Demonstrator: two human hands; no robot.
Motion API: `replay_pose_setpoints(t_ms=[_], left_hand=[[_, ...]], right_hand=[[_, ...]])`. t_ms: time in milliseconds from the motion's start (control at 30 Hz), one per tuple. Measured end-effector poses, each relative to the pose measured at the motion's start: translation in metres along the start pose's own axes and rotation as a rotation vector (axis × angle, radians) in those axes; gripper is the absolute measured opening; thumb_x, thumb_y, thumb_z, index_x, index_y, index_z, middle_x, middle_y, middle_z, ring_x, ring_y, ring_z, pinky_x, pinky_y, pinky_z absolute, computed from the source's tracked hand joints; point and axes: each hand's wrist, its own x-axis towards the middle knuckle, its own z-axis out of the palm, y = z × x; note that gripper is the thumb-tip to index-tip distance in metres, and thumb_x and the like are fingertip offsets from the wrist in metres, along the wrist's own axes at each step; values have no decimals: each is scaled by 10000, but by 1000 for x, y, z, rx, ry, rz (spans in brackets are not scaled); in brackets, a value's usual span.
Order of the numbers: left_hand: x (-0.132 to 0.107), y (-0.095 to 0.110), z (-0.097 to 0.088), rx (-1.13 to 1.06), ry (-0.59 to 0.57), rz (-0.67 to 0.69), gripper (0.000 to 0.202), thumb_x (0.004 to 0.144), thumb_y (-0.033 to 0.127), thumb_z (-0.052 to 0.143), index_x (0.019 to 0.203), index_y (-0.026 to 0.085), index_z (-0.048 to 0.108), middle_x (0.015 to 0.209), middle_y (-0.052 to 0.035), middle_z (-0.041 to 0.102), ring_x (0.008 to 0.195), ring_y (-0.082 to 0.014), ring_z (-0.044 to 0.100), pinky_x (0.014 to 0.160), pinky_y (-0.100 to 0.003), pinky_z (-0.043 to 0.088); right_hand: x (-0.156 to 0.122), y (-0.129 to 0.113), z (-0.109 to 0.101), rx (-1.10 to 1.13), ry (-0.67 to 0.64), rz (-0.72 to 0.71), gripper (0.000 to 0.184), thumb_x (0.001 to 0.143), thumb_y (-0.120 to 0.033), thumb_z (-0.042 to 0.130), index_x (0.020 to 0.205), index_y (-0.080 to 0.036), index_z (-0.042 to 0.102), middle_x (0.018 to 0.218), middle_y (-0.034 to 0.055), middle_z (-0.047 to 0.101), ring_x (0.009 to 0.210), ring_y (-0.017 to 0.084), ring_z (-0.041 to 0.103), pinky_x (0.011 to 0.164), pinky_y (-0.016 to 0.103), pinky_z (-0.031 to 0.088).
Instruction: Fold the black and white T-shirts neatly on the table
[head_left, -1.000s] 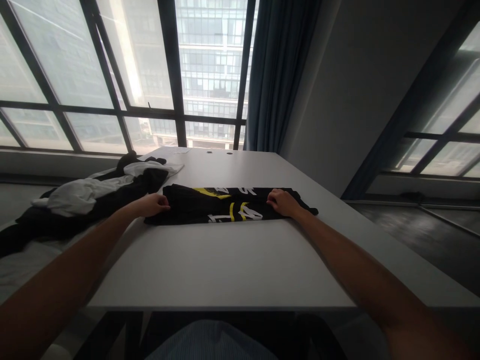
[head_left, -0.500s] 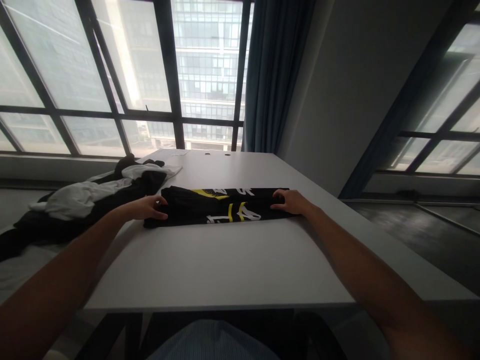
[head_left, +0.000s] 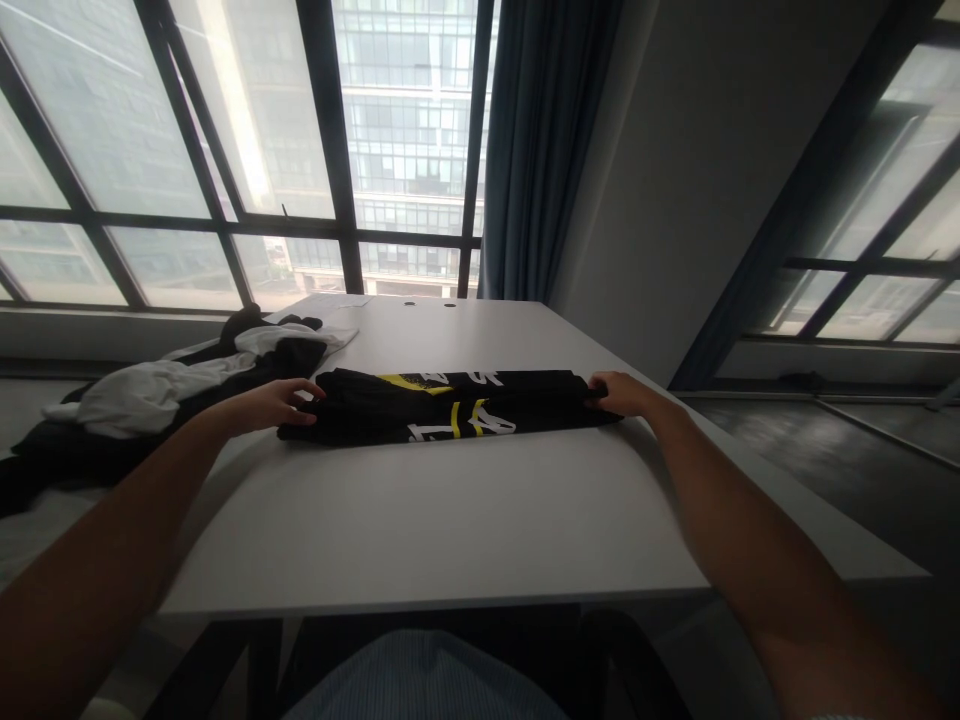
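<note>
A black garment [head_left: 390, 405] with yellow and white print lies folded into a long flat strip across the white table. At its left end, my left hand [head_left: 271, 405] has thumb and fingers closed around the edge of the cloth. My right hand [head_left: 624, 392] pinches the opposite end, its fingertips partly hidden by the fabric. Whether it is a T-shirt or another kind of top cannot be told in this folded state.
The white table [head_left: 435, 530] reaches toward the windows. A loose heap of black and white clothes [head_left: 172, 385] lies along its left side. Beyond the far end hangs a blue curtain [head_left: 529, 150]. Dark chair parts [head_left: 630, 650] show below the near edge.
My right hand has moved outward to the right, and the garment's right end now reaches farther that way. My left hand stays at the left end. The view has shifted slightly.
</note>
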Motion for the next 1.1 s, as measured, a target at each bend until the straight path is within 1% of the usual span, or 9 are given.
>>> replay_pose_setpoints(t_ms=[200, 267, 367, 500, 667, 767, 833, 967, 1100], left_hand=[[6, -10, -2, -2, -13, -36, 801, 448, 531, 859, 1170, 221, 702, 896, -72, 754, 871, -314, 725, 716, -345, 597], [5, -9, -2, 14, -29, -49, 797, 437, 522, 855, 1156, 216, 704, 874, -70, 756, 869, -323, 726, 723, -356, 597], [2, -3, 0, 55, -45, -61, 782, 424, 514, 839, 1130, 206, 703, 845, -63, 757, 866, -330, 724, 722, -361, 594], [-2, 6, 3, 156, -66, -85, 777, 412, 496, 805, 1124, 200, 708, 869, -56, 760, 884, -315, 718, 722, -327, 583], [-3, 12, 8, 346, -53, -98, 730, 439, 459, 761, 1121, 201, 723, 888, -45, 749, 878, -293, 717, 728, -303, 570], [-2, 14, 12, 403, -35, -79, 664, 457, 438, 762, 1087, 230, 742, 891, -36, 754, 857, -294, 721, 732, -314, 565], [-2, 14, 13, 398, -22, -71, 637, 449, 432, 773, 1055, 235, 754, 905, -46, 760, 850, -308, 724, 730, -330, 568], [-4, 12, 10, 392, -8, -45, 620, 434, 431, 802, 1024, 245, 765, 966, -67, 770, 912, -339, 726, 761, -350, 575], [-7, 22, 13, 514, 30, 19, 623, 519, 394, 791, 1117, 227, 751, 1089, -100, 756, 971, -356, 719, 860, -395, 569]], right_hand=[[-11, 26, 0, 810, 47, 173, 452, 649, -327, 847, 1039, -177, 675, 915, 62, 740, 835, 204, 690, 753, 301, 547], [-14, 32, -1, 937, 4, 258, 557, 650, -322, 865, 1143, -176, 654, 922, 75, 740, 815, 203, 696, 734, 306, 558], [-15, 35, 1, 814, -66, 383, 678, 634, -285, 882, 1254, -159, 636, 843, 66, 723, 743, 201, 679, 663, 301, 550], [-7, 35, 9, 522, -73, 421, 650, 625, -221, 863, 1242, -142, 676, 758, 42, 693, 706, 202, 656, 620, 293, 530], [-1, 36, 11, 544, -48, 273, 653, 623, -150, 824, 1257, -130, 669, 695, 17, 682, 656, 181, 643, 637, 284, 528], [-2, 36, 10, 699, 37, 143, 656, 660, -136, 773, 1302, -149, 639, 844, 50, 734, 740, 183, 681, 696, 286, 544], [-2, 35, 12, 672, 109, 117, 603, 679, -132, 730, 1277, -152, 653, 915, 63, 746, 776, 183, 690, 712, 287, 548], [-2, 33, 15, 276, 58, 204, 513, 653, -79, 681, 1161, -143, 719, 883, 70, 758, 778, 195, 692, 707, 283, 534], [-6, 13, 5, -81, 84, 242, 532, 710, -96, 666, 1236, -169, 703, 1107, 105, 757, 1003, 258, 696, 852, 336, 531]])
